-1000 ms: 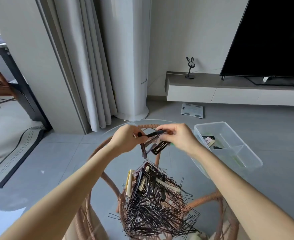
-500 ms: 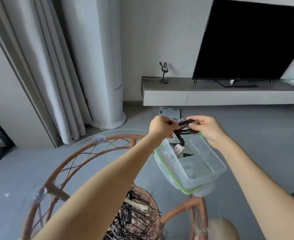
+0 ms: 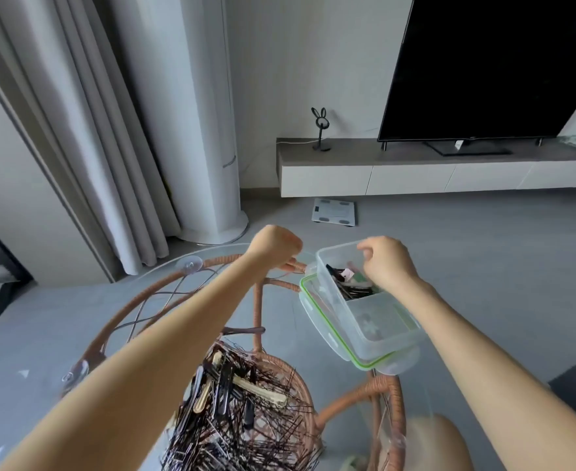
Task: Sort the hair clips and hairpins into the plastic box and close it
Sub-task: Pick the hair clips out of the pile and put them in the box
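glass tabletop (image 3: 211,249) bears the plastic box (image 3: 381,331) near its right edge; the right hand (image 3: 386,263), curled over it, could knock it off, left hand (image 3: 273,248) fisted, holds unclear.

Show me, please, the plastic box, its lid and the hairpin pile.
plastic box (image 3: 391,338): head view, near wall.
lid (image 3: 317,311): head view, green seal, left edge.
hairpin pile (image 3: 245,419): head view, middle of heap.

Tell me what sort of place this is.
Most likely a home living room: a large television stands on a low media console, floor-length curtains hang at the left, and a bathroom scale lies on the floor.
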Tool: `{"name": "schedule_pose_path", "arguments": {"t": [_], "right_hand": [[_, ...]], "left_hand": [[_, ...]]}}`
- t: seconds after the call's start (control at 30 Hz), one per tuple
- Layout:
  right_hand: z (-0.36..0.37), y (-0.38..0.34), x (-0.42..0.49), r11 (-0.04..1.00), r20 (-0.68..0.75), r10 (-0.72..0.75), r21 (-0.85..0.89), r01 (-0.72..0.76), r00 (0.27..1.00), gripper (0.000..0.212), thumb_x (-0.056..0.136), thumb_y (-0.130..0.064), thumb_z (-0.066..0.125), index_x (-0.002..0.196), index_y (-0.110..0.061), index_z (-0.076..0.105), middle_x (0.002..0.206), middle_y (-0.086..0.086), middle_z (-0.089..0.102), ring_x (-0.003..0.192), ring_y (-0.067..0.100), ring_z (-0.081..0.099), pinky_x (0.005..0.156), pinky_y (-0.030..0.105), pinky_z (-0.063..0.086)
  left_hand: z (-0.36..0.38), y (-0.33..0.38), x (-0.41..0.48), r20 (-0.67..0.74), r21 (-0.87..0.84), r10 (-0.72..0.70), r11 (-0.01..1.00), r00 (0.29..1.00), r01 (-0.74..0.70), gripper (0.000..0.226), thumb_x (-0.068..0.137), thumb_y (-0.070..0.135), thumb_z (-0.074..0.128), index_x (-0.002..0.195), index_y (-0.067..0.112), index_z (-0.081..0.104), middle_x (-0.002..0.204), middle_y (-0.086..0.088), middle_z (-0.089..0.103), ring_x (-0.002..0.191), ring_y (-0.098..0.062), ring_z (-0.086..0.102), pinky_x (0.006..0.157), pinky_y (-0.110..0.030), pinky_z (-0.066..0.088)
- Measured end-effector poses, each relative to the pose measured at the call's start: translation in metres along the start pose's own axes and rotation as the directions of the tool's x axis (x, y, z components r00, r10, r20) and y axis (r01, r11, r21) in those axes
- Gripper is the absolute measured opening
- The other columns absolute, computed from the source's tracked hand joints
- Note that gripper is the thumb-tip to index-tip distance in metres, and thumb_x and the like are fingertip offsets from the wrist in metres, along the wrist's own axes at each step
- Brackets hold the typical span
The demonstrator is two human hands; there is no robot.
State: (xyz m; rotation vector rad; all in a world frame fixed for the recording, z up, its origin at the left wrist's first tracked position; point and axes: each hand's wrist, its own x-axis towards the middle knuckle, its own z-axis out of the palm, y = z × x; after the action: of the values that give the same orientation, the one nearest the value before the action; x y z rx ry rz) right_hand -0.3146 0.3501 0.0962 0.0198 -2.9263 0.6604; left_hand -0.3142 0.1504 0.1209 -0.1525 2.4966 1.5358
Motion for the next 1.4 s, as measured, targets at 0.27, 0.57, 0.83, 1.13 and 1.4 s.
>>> {"name": "schedule_pose_path", "arguments": {"t": [0.27, 0.57, 0.83, 1.13, 1.4], "right_hand": [[0.028, -0.084, -0.073, 0.946, 0.244, -0.314, 0.159, 0.282, 0.917, 0.031, 0.083, -0.029, 0.063, 0.108, -0.012, 0.065, 0.105, 0.005, 0.069, 0.092, 0.021, 0.062, 0.08, 0.028, 0.046], [0.117, -0.136, -0.086, 0.971, 0.485, -0.235, 0.074, 0.228, 0.842, 0.074, 0.07, -0.06, 0.065, 0.126, -0.014, 0.049, 0.123, 0.007, 0.054, 0.113, 0.027, 0.051, 0.093, 0.039, 0.045], [0.132, -0.148, -0.103, 0.974, 0.471, -0.216, 0.162, 0.156, 0.855, 0.03, 0.079, -0.039, 0.067, 0.097, -0.015, 0.063, 0.097, 0.006, 0.067, 0.09, 0.024, 0.061, 0.073, 0.034, 0.047], [0.12, -0.13, -0.104, 0.933, 0.428, -0.257, 0.343, 0.107, 0.867, 0.019, 0.083, -0.024, 0.065, 0.097, -0.012, 0.067, 0.1, 0.005, 0.068, 0.09, 0.017, 0.059, 0.083, 0.032, 0.048], [0.077, -0.129, -0.092, 0.888, 0.162, -0.312, 0.399, 0.227, 0.936, 0.013, 0.082, -0.02, 0.067, 0.093, -0.012, 0.069, 0.083, -0.003, 0.065, 0.072, 0.011, 0.057, 0.06, 0.021, 0.041]], "left_hand": [[-0.072, -0.091, -0.062, -0.008, 0.634, -0.015, 0.773, 1.0, 0.017, 0.03, 0.084, 0.03, 0.063, 0.11, 0.014, 0.066, 0.107, -0.008, 0.069, 0.083, -0.023, 0.065, 0.073, -0.026, 0.052], [-0.074, -0.16, -0.133, -0.077, 0.656, -0.18, 0.731, 0.981, 0.186, 0.058, 0.084, 0.054, 0.053, 0.124, 0.012, 0.049, 0.104, -0.007, 0.069, 0.083, -0.02, 0.064, 0.073, -0.028, 0.05], [-0.061, -0.152, -0.14, -0.101, 0.456, -0.139, 0.873, 0.985, 0.17, 0.036, 0.081, 0.025, 0.067, 0.115, 0.014, 0.061, 0.093, -0.007, 0.067, 0.073, -0.019, 0.057, 0.066, -0.03, 0.051], [-0.075, -0.149, -0.139, -0.137, 0.246, -0.087, 0.962, 0.987, 0.119, 0.018, 0.08, 0.012, 0.067, 0.097, 0.01, 0.073, 0.085, -0.011, 0.074, 0.071, -0.017, 0.06, 0.075, -0.035, 0.055], [-0.091, -0.108, -0.125, -0.154, 0.232, 0.056, 0.973, 0.986, -0.019, 0.015, 0.078, 0.013, 0.069, 0.092, 0.014, 0.076, 0.076, 0.0, 0.069, 0.06, -0.013, 0.067, 0.067, -0.025, 0.057]]}}
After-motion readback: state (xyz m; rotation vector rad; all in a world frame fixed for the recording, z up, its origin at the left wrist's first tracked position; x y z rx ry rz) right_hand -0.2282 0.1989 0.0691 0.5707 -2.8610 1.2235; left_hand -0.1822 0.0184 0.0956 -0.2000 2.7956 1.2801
